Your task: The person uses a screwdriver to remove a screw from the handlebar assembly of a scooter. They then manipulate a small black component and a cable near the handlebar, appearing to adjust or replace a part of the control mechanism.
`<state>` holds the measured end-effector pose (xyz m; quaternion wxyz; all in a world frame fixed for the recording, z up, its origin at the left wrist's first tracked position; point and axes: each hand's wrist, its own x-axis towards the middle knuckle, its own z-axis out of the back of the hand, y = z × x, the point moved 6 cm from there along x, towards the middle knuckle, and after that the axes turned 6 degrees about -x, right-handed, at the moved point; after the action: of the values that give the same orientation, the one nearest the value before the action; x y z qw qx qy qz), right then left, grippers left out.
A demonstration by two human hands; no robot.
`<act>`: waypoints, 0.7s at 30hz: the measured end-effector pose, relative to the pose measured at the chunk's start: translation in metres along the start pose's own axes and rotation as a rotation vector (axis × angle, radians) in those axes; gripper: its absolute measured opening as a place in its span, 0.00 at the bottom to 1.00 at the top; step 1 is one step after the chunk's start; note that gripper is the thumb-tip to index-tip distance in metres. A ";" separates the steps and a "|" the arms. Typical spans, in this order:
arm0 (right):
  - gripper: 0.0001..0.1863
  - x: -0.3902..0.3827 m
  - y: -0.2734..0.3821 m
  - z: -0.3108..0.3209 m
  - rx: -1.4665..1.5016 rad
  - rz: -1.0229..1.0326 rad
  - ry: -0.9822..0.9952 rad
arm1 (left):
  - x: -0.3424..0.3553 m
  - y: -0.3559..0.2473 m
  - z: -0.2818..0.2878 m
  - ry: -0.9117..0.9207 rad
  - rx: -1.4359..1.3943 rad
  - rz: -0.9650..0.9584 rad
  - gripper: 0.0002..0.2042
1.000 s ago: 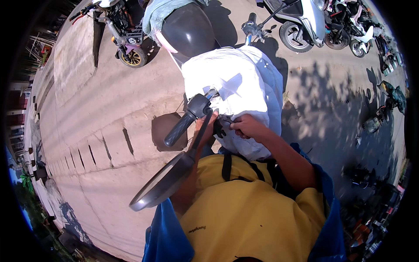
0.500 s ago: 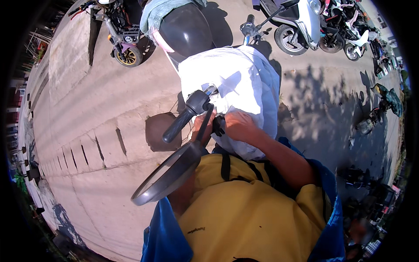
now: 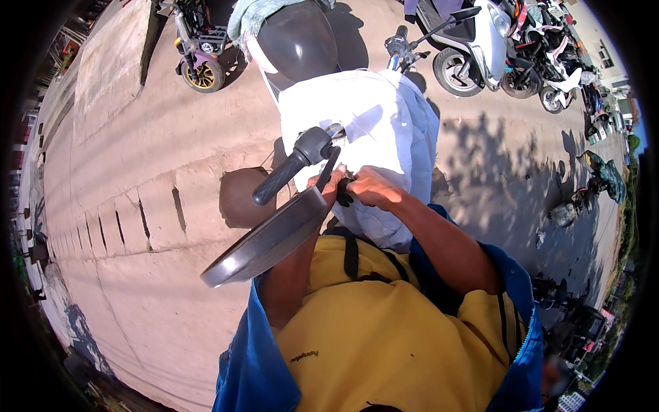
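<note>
A large white fabric cover (image 3: 357,110) is bunched over the front of a two-wheeler. At its near side, my left hand (image 3: 332,184) and my right hand (image 3: 373,187) work close together, fingers curled. A small black piece (image 3: 344,193) shows between them; its kind is unclear. The mirror stem partly hides my left hand. Just left of the hands, a black handlebar grip (image 3: 281,178) juts out, and below it hangs a round-backed mirror (image 3: 268,240). The far handlebar end (image 3: 397,42) pokes out past the cover.
Beyond the cover is a dark rounded seat (image 3: 295,44) with a pale blue cloth (image 3: 250,17). A white scooter (image 3: 473,48) and other two-wheelers stand at the far right, another motorbike (image 3: 202,65) at the far left. Slots cut the concrete ground (image 3: 130,302) on the left.
Both hands have risen slightly and stay together at the cover; my left thumb now shows beside the mirror stem. The mirror has shifted slightly upward and left in the view.
</note>
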<state>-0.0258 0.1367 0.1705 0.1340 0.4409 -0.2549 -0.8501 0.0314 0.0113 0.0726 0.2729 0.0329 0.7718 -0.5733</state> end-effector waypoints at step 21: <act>0.18 0.008 -0.057 -0.050 0.301 0.186 -0.436 | 0.016 0.007 0.006 -0.005 0.090 0.021 0.22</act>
<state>0.0106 0.1649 0.1092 0.0862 0.2373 -0.4404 -0.8615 0.0227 0.0039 0.0574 0.2790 0.0517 0.7442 -0.6047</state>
